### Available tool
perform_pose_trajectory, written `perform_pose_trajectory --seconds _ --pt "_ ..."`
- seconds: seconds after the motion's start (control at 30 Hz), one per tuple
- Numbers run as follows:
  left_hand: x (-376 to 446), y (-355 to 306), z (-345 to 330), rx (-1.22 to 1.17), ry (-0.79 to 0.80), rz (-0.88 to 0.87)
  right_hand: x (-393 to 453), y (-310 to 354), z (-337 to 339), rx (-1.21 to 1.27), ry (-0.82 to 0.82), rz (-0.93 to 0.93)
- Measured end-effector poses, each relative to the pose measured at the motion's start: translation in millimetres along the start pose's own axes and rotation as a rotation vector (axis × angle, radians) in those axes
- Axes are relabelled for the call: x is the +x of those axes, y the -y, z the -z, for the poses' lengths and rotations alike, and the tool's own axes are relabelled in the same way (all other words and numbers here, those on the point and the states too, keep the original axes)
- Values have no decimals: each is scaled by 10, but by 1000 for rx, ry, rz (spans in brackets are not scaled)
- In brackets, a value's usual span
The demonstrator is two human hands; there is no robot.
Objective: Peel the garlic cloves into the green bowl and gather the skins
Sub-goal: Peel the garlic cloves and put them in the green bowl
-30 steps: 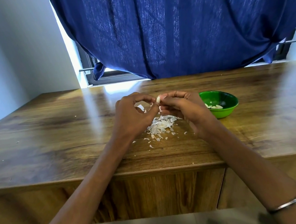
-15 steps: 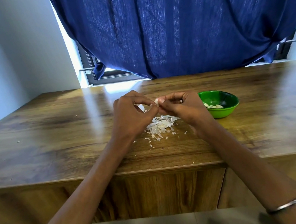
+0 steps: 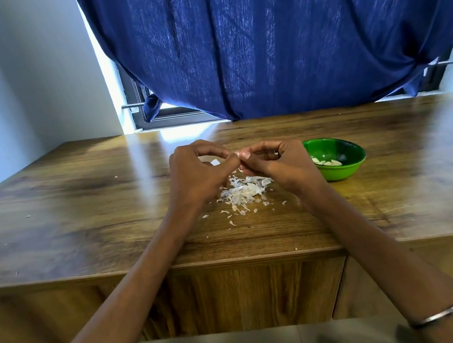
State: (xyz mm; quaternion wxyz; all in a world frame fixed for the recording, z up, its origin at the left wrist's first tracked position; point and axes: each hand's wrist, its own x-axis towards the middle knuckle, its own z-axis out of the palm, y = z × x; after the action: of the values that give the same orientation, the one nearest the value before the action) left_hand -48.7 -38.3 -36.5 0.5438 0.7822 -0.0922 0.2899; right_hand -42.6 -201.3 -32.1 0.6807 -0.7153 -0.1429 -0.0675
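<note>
Hands (image 3: 236,167) pinch one garlic clove (image 3: 239,154) between fingertips

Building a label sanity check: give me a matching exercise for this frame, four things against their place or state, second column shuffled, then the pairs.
Things:
1. green bowl
2. skin pile
3. garlic clove
4. bangle

Place or state:
A. pinched between the fingertips of the left hand and right hand
B. on the right wrist
C. on the table to the right of the hands, peeled cloves inside
D. loose on the table below the hands

Pairs: 1-C, 2-D, 3-A, 4-B
</note>
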Motion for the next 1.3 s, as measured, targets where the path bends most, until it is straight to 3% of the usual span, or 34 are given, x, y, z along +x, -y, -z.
perform_pose_trajectory --seconds 0.67,1.3 --pt "8 -5 50 -115 84 108 -8 -20 -1 -305 -57 169" --pt "11 -36 42 -162 55 133 -4 2 7 -174 -55 159"
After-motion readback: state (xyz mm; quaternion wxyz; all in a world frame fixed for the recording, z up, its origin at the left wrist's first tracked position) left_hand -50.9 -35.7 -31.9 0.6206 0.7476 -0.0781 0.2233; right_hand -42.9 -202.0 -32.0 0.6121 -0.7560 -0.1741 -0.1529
